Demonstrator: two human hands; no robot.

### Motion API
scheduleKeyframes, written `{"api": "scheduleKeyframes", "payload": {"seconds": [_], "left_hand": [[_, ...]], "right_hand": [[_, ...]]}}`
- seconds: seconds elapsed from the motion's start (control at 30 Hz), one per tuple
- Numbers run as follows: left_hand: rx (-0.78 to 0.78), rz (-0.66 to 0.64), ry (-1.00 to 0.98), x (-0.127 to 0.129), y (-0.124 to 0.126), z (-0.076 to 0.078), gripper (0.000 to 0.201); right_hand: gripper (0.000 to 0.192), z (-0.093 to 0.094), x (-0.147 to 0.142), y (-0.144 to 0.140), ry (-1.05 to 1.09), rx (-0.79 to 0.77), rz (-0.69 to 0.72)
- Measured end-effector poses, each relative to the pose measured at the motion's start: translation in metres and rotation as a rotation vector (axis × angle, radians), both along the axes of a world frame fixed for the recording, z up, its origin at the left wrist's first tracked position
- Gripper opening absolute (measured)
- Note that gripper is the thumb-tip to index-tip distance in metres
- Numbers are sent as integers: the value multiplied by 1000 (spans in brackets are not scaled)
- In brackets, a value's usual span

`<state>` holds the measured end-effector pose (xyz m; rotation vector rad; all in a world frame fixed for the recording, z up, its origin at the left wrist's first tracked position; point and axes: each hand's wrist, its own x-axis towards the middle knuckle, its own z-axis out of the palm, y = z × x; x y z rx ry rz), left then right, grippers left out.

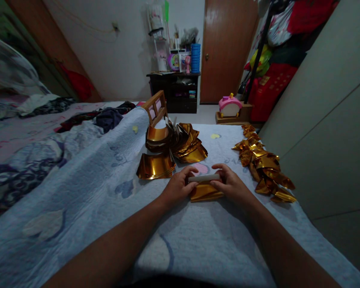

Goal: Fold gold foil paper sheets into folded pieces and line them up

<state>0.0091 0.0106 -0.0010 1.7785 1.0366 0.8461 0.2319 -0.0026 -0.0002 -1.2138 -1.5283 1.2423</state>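
My left hand (178, 185) and my right hand (230, 184) both grip one sheet of gold foil paper (204, 193) lying on the light blue quilt (108, 192). The sheet's far edge is rolled up into a pale tube between my fingers and thumbs. Just beyond my left hand lies a stack of flat gold sheets (156, 166). Behind it sits a fanned pile of curled gold sheets (180, 140). To the right of my right hand lies a heap of folded gold paper pieces (262, 162).
A wooden frame (156, 107) stands behind the gold piles. Clothes and bedding (33, 132) cover the bed on the left. A pale cabinet wall (333, 132) runs close along the right. A dark shelf (175, 90), a door and a pink toy (229, 106) stand at the back.
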Motion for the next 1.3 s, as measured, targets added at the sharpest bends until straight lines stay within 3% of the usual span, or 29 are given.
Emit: {"api": "scheduleKeyframes", "payload": {"seconds": [0.1,0.2,0.43,0.57,0.73,0.9,1.3], "left_hand": [[-57,20,-113,0,0,0,33],[-112,27,-211,0,0,2,31],[-249,60,-366,2,-2,6,38],[-404,56,-428,3,-1,6,46],[-469,105,-487,3,-1,7,47],[-448,163,-522,4,-2,10,38],[-345,130,-482,3,-6,15,30]], "right_hand": [[45,6,2,-1,171,-144,72],[34,13,2,-5,166,-203,108],[33,13,-1,-7,97,-151,-19],[33,12,0,-7,107,-151,-36],[34,11,0,-6,122,-134,-59],[36,15,-4,-8,164,-149,-57],[34,14,-1,-9,136,-111,-53]]}}
